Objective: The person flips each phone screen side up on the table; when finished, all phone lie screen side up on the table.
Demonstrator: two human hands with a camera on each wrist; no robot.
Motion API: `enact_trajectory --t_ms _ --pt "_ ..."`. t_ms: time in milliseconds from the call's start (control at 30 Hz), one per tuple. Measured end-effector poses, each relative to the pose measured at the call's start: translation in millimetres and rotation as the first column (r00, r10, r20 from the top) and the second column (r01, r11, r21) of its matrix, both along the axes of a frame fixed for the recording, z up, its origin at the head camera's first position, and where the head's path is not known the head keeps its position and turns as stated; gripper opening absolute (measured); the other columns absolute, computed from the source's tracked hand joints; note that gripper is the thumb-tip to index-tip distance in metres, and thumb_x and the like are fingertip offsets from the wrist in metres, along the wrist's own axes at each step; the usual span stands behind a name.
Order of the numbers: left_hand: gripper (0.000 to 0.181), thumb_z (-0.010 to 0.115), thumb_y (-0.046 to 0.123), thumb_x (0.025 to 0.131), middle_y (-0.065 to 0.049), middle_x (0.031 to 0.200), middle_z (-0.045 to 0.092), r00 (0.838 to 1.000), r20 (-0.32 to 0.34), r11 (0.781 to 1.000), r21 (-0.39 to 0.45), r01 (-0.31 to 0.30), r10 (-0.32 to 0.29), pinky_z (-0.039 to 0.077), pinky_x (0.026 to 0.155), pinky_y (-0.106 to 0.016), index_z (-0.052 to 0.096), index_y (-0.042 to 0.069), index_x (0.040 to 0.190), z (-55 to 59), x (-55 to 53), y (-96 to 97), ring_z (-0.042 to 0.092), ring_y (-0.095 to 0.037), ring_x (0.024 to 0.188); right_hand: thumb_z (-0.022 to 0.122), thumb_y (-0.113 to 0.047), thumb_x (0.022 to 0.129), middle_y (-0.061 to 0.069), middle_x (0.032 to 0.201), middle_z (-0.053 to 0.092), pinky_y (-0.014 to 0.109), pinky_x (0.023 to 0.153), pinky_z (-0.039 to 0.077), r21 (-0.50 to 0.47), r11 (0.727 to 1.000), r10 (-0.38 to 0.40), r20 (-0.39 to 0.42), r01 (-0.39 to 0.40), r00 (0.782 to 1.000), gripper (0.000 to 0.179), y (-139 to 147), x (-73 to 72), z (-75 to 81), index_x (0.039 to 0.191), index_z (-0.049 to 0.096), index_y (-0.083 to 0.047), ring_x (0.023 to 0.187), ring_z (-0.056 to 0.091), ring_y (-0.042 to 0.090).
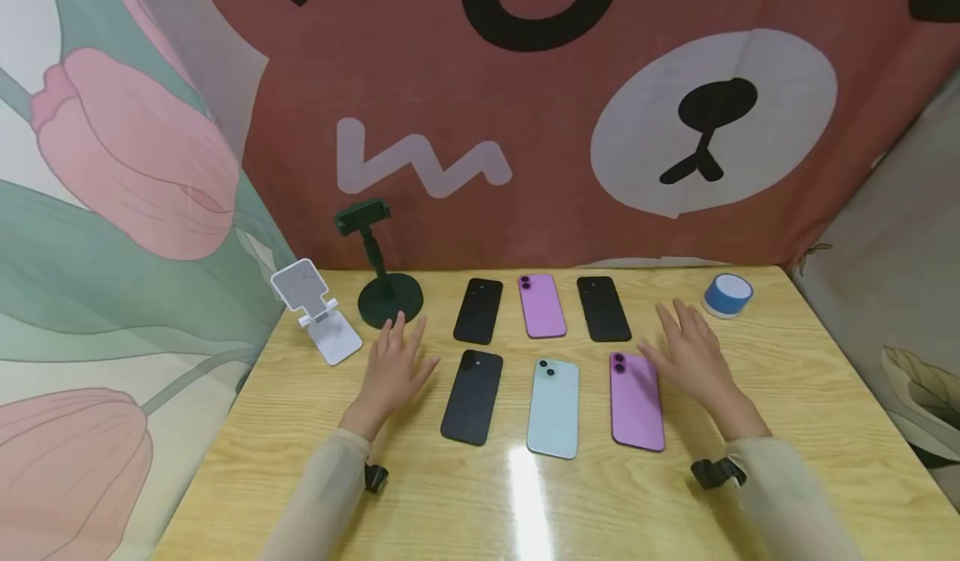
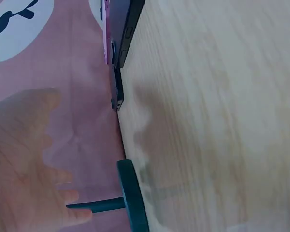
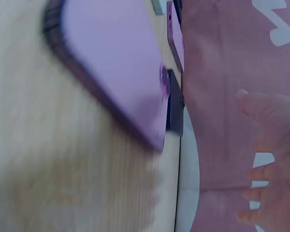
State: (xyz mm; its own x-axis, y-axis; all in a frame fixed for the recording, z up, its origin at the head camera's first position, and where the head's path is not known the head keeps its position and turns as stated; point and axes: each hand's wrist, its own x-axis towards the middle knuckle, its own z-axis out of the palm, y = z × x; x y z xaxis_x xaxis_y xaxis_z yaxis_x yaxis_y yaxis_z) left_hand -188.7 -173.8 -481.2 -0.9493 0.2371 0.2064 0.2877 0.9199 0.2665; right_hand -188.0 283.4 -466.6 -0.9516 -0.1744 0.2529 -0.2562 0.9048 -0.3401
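My left hand (image 1: 392, 369) hovers over the table with fingers spread, between the dark green stand (image 1: 390, 298) and a black phone (image 1: 472, 398) in the front row. My right hand (image 1: 693, 354) is held above the table, fingers apart, its thumb near the top corner of a purple phone (image 1: 637, 403). Between those two front phones lies a light blue phone (image 1: 553, 409). Behind them, a second black phone (image 1: 477, 311), another purple phone (image 1: 542, 306) and a third black phone (image 1: 603, 308) form the back row. All lie back side up. Neither hand holds anything.
A white folding phone stand (image 1: 318, 315) stands at the table's left edge, beside the green one. A roll of blue and white tape (image 1: 727, 296) sits at the back right. Printed cloth (image 1: 540, 211) hangs behind the wooden table (image 1: 810, 378).
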Motion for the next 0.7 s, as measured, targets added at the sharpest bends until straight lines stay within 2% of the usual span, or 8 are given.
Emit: enact_trajectory --t_ms 133,267,500,567,700 --pt "0.073 0.063 0.034 0.09 -0.029 0.142 0.034 0.999 -0.039 0.997 0.07 0.023 -0.02 0.032 0.101 -0.057 0.03 0.003 0.147 -3.7 -8.1 0.3 0.033 -0.046 0.129 0.066 -0.024 0.088 0.034 0.142 0.028 0.067 0.096 0.027 -0.07 0.996 0.051 -0.049 -0.054 0.997 0.071 -17 -18.3 1.7 0.141 0.032 0.009 0.128 0.026 0.052" --pt "0.075 0.068 0.028 0.087 -0.026 0.134 0.044 0.999 -0.034 0.986 0.162 0.042 -0.037 0.035 0.101 -0.051 0.03 -0.002 0.145 -7.9 -17.6 1.0 0.041 -0.041 0.122 0.067 -0.02 0.088 0.03 0.141 0.032 0.061 0.1 0.029 -0.136 0.985 0.102 -0.035 -0.106 0.994 0.069 -37 -41.0 3.9 0.141 0.032 0.007 0.129 0.028 0.047" --pt "0.078 0.072 0.025 0.085 -0.022 0.129 0.05 0.991 0.112 0.947 0.319 0.031 -0.07 0.037 0.1 -0.047 0.031 -0.005 0.144 -14.3 -36.5 5.5 0.041 -0.037 0.122 0.07 -0.021 0.086 0.023 0.142 0.039 0.057 0.103 0.028 -0.164 0.963 0.224 0.039 -0.215 0.974 0.071 -76 -81.2 3.4 0.143 0.034 0.001 0.131 0.031 0.041" --pt "0.078 0.072 0.025 0.084 -0.023 0.129 0.051 0.987 0.142 0.939 0.343 0.024 -0.077 0.036 0.102 -0.047 0.032 -0.007 0.143 -17.3 -41.0 7.8 0.04 -0.037 0.124 0.072 -0.023 0.085 0.022 0.142 0.04 0.058 0.102 0.029 -0.158 0.956 0.262 0.066 -0.249 0.963 0.074 -86 -91.4 2.8 0.144 0.034 -0.001 0.131 0.032 0.04" --pt "0.077 0.072 0.026 0.084 -0.025 0.134 0.047 0.977 0.198 0.932 0.362 0.004 -0.081 0.032 0.106 -0.045 0.033 -0.007 0.142 -23.1 -48.7 12.2 0.037 -0.037 0.129 0.073 -0.025 0.084 0.018 0.144 0.041 0.057 0.1 0.033 -0.217 0.926 0.343 0.135 -0.31 0.93 0.078 -106 -109.1 0.6 0.147 0.032 -0.005 0.129 0.037 0.038"
